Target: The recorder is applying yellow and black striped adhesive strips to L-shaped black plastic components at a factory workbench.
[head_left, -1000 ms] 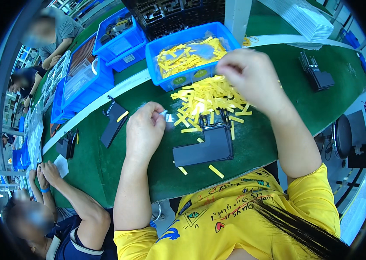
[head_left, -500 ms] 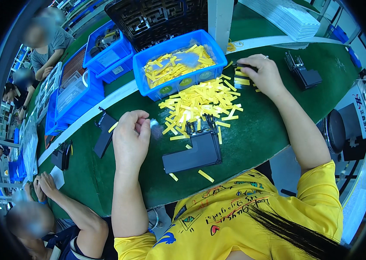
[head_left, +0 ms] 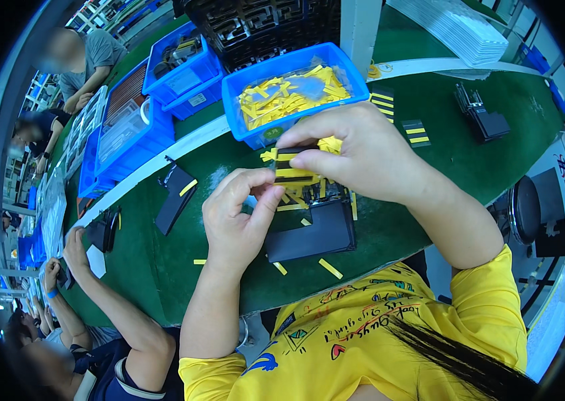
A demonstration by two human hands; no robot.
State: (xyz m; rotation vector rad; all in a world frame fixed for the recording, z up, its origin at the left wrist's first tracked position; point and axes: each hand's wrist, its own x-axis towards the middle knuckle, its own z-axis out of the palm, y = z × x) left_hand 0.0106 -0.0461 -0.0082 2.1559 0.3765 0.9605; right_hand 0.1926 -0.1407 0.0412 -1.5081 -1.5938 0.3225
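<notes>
My right hand pinches a small sheet of yellow and black strips between thumb and fingers. At the sheet's left edge, my left hand has its thumb and forefinger closed; whether a strip is between the tips is hard to see. Just below both hands lies a dark L-shaped block with thin black leads at its upper end. Loose yellow strips lie around it, largely hidden behind my hands.
Behind my hands stands a blue bin of yellow strips. More striped sheets lie to the right, near another dark block. A third block with one yellow strip lies left. A co-worker's arm reaches in at lower left.
My right hand has come from the striped sheets at the far right to the middle, bringing one sheet. My left hand has moved right to meet it. The view has shifted slightly.
</notes>
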